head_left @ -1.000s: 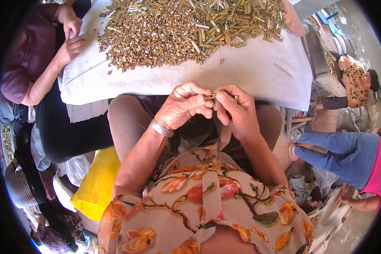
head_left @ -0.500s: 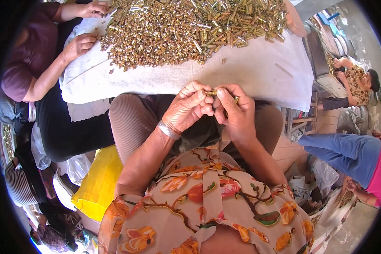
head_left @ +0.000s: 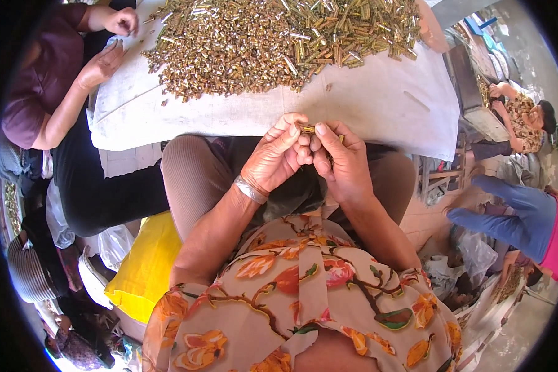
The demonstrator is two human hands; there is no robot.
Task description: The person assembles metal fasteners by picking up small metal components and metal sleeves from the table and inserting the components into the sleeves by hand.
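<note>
Above my lap, close to the table's front edge, my left hand (head_left: 274,152) and my right hand (head_left: 348,158) meet with their fingertips pinched. Between them lies a small brass-coloured metal tube (head_left: 308,129), each end held by a thumb and fingers. More gold-coloured metal shows among the curled fingers of my right hand, mostly hidden. Beyond my hands spreads a big pile of small metal parts (head_left: 229,62). Short nut-like pieces make up its left side and longer tubes (head_left: 353,37) its right.
A white cloth (head_left: 378,102) covers the table under the pile. At the left, a co-worker's hands (head_left: 102,65) are beside the table edge. A yellow sack (head_left: 146,266) stands by my left leg. Someone in blue trousers (head_left: 521,208) is at the right; another person (head_left: 527,124) works farther off.
My hands stay together on the tube, with only a slight shift. The co-worker's hands at the left have drawn back from the pile. The legs of the person in blue trousers have moved.
</note>
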